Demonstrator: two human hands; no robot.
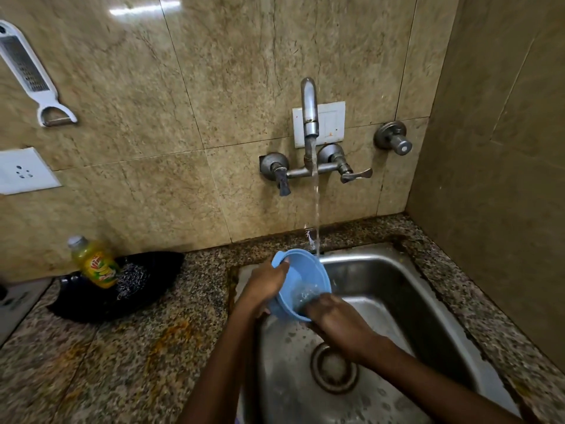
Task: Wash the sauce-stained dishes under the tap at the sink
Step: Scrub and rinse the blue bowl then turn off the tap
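A light blue plastic bowl (301, 276) is held tilted over the steel sink (397, 289), its open side facing right and up. My left hand (266, 286) grips its left rim, thumb hooked over the edge. My right hand (333, 319) reaches into the bowl from below, its fingers inside against the wet bottom. Water runs from the wall tap (310, 117) in a thin stream that falls just past the bowl's far rim. A little water lies inside the bowl.
A yellow dish-soap bottle (96, 264) and a steel scrubber (131, 280) lie in a black dish (153, 270) on the granite counter (122, 362) at left, which has orange stains. The drain (334, 367) sits below my hands. A grater-peeler (30, 75) hangs on the wall.
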